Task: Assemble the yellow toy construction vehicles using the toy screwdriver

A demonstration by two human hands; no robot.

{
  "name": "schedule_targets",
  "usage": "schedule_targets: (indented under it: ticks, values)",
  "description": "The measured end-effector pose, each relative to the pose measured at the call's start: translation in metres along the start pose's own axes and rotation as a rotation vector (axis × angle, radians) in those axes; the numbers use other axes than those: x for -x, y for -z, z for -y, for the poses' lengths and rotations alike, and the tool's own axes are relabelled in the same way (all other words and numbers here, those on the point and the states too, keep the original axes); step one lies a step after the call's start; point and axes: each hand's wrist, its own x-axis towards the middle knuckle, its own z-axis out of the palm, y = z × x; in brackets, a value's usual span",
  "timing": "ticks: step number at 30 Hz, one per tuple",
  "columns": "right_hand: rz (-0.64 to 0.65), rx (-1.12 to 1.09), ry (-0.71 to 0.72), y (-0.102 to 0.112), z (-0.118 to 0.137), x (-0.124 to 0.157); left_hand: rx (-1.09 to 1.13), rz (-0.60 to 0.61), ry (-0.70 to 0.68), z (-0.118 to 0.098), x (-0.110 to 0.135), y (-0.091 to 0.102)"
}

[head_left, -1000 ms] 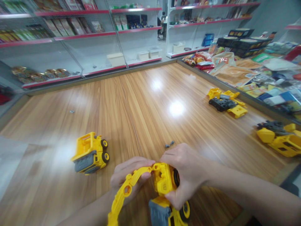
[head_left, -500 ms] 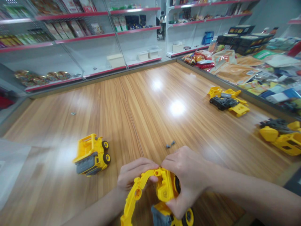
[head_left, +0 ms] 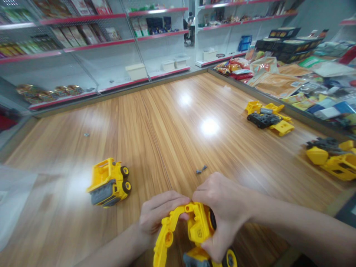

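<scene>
A yellow toy excavator with a long jointed arm is between my two hands at the table's near edge. My right hand is closed around its body, thumb low on the near side and fingers over the top. At the base of the jointed arm, my left hand pinches the toy, its fingertips partly hidden behind the yellow plastic. Black wheels show beneath my right hand. Just beyond my hands lie small grey screws. To the left a yellow and grey toy dump truck rests on the wood.
Yellow and black toy vehicle parts lie at the right, with more yellow parts nearer me. A small grey piece is at the far left. Raised edging borders the wooden table. Packaged goods are heaped beyond the right edge.
The excavator and both hands have shifted slightly right and down. Its jointed arm has swung a little closer to the body. Both hands keep their hold.
</scene>
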Motion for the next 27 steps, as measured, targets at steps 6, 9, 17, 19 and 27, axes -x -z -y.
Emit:
schedule_targets:
  ticks: [6,9,17,19,27]
  values:
    - [-0.076,0.022,-0.073,-0.001,0.001,-0.001,-0.081,-0.13,0.042,0.0,-0.001,-0.001]
    - [-0.112,0.05,-0.111,-0.002,0.001,-0.001,-0.132,-0.183,0.101,0.005,0.005,-0.003]
    - [-0.092,0.08,-0.116,-0.005,0.002,0.001,-0.08,-0.153,0.113,0.009,0.005,-0.007]
    - [-0.085,0.105,-0.11,-0.003,0.005,0.001,-0.08,-0.097,0.138,0.006,0.002,-0.005]
    - [-0.117,0.112,-0.105,-0.006,0.009,-0.001,-0.045,-0.037,0.183,0.007,-0.005,-0.004]
